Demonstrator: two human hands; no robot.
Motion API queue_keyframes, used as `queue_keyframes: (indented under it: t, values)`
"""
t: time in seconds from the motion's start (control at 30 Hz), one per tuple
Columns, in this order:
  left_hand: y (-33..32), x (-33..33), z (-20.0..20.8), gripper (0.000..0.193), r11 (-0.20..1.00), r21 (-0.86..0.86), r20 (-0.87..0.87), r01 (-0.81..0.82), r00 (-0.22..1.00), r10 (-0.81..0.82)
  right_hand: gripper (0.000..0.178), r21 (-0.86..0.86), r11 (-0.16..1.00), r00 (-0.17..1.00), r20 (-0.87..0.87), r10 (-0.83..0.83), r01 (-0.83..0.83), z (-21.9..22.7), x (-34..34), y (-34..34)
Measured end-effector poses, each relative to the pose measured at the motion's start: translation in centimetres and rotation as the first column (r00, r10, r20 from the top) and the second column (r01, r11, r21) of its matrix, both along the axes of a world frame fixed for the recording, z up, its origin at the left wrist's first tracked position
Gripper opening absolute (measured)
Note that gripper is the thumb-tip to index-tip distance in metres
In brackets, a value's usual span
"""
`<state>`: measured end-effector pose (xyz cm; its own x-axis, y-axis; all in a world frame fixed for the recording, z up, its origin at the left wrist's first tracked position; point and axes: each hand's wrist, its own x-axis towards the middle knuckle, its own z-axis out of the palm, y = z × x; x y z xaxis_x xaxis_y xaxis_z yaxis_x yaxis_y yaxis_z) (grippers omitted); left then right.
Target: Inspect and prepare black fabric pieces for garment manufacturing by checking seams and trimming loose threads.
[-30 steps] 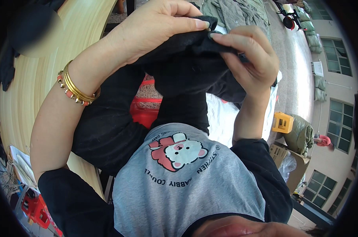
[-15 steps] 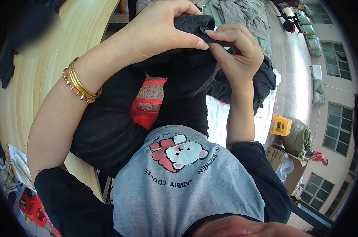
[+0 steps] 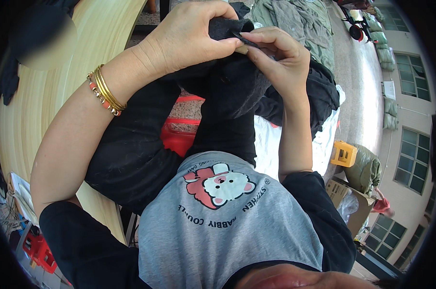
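A dark grey-black cloth garment (image 3: 239, 84) with a fuzzy surface lies bunched over my knees, its upper edge raised between both hands. My left hand (image 3: 189, 41), with gold and coral bangles on the wrist, is closed round a folded edge of it, thumb on the near side and fingers behind. Against that same edge my right hand (image 3: 286, 60) is pinched, thumb and forefinger close to the left thumb's tip. A small tan patch shows between the thumbs; I cannot make out what it is. The folds hide the far fingertips.
On the left stands a long light-wood table (image 3: 49, 111). More dark clothing (image 3: 319, 103) and white cloth (image 3: 271, 144) lie at the right, with green-grey fabric (image 3: 304, 29) beyond. A yellow plastic crate (image 3: 343, 154), an open cardboard box (image 3: 360, 212) and a person in red are farther right.
Both hands have shifted slightly left with the garment's edge. A dark button-like disc seen by the right fingers is now mostly hidden, and the tan patch has appeared. The distant person has moved.
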<state>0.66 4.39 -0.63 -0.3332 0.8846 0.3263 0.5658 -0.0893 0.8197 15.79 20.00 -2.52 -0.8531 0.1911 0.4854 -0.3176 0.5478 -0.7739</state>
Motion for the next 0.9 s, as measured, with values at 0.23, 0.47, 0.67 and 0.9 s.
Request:
queue_keyframes:
  t: [0.23,0.47,0.67,0.9]
  values:
    - [-0.2,0.1,-0.6,0.029,0.995,0.079,-0.083,-0.062,0.994,0.069,0.022,0.042,0.999,0.999,-0.016,0.036,-0.035,-0.6,-0.7,0.8]
    - [-0.2,-0.1,-0.5,0.029,0.996,0.047,-0.053,-0.071,0.996,0.074,0.021,0.170,0.985,0.999,-0.028,0.044,-0.039,-0.4,-1.2,1.1]
    - [0.2,-0.1,-1.1,0.029,0.992,0.073,-0.070,-0.108,0.991,0.113,0.033,0.136,0.991,0.999,-0.033,0.010,-0.006,-0.3,-1.6,0.7]
    - [0.2,-0.3,-0.9,0.029,0.992,0.112,-0.130,-0.061,0.989,0.075,0.041,-0.255,0.967,0.969,0.230,0.091,-0.030,-1.9,-1.5,2.6]
